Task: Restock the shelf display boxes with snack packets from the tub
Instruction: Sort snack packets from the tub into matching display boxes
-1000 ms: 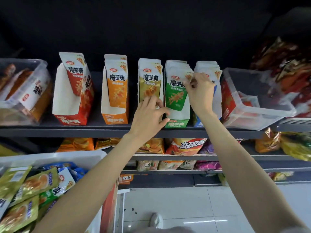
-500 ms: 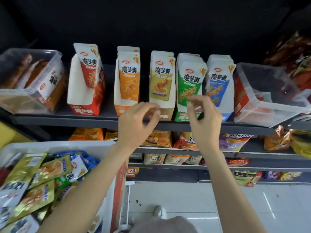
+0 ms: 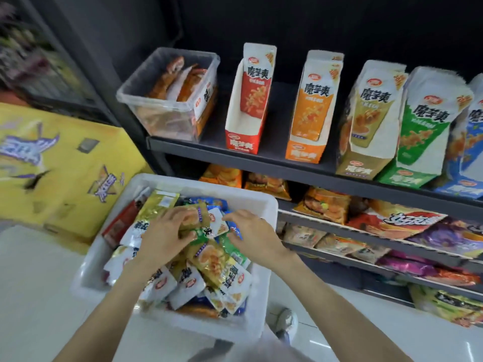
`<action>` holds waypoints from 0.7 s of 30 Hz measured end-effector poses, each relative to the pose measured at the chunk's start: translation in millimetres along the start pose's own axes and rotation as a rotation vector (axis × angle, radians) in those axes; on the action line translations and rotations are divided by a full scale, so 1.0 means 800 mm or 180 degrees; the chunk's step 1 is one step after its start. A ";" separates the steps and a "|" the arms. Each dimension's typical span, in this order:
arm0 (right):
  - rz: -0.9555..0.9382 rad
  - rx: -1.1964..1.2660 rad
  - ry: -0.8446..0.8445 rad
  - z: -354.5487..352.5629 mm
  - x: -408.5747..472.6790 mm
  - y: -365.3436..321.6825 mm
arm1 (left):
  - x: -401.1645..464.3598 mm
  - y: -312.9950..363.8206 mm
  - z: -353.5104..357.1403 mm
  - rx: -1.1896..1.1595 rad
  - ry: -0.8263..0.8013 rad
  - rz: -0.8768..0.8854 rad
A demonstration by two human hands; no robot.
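Both hands in the white tub (image 3: 264,205), sorting packets.
My left hand (image 3: 164,233) curls on a gold packet (image 3: 192,218); right hand (image 3: 251,233) hovers loosely curled, empty. I'd gather one flavour, edges aligned, for its display box (image 3: 366,121).

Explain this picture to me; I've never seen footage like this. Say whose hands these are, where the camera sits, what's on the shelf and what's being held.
There is no machine: a person works with bare hands, and the single camera sits on their head, looking forward and down. Both hands are in a white tub full of mixed snack packets. The left hand curls around a gold packet; the right hand touches the pile, fingers bent, with no clear grip showing. On the top shelf stand display boxes: the red box looks nearly empty, the orange box holds more, and the gold, green and blue ones look full. A clear bin sits at their left.
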State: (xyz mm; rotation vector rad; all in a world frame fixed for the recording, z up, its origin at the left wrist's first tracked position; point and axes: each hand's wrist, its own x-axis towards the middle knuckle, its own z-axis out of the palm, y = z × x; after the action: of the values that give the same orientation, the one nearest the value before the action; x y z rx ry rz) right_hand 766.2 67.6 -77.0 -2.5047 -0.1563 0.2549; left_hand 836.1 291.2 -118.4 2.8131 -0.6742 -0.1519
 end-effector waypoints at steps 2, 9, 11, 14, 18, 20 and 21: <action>-0.0005 -0.0111 -0.0150 0.024 0.028 -0.007 | 0.003 -0.011 -0.001 0.0065 -0.0049 -0.0055; -0.0246 -0.0713 -0.0308 0.074 0.087 -0.019 | 0.025 -0.031 -0.006 0.0307 -0.0387 0.0182; -0.0459 -0.1064 -0.0182 0.077 0.098 -0.022 | 0.027 -0.028 -0.011 0.0299 -0.0482 0.0220; -0.0686 -0.1341 0.0032 0.068 0.094 -0.024 | 0.029 -0.027 -0.015 0.0223 -0.0560 0.0332; -0.0846 -0.1322 0.0734 0.047 0.063 -0.008 | 0.023 -0.014 -0.023 -0.0053 -0.0108 0.0380; -0.0709 -0.0974 0.1482 0.036 0.041 0.004 | 0.007 0.009 -0.034 -0.0546 0.0632 0.0241; -0.0557 -0.0725 0.1777 0.030 0.029 0.007 | -0.003 0.021 -0.041 -0.0932 0.0922 0.0028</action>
State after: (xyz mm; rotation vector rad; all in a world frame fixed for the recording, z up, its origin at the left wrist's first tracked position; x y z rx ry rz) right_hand 783.5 80.6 -103.1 -2.6580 -0.1800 -0.5593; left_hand 831.9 284.8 -82.1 2.4832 -0.5465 0.1455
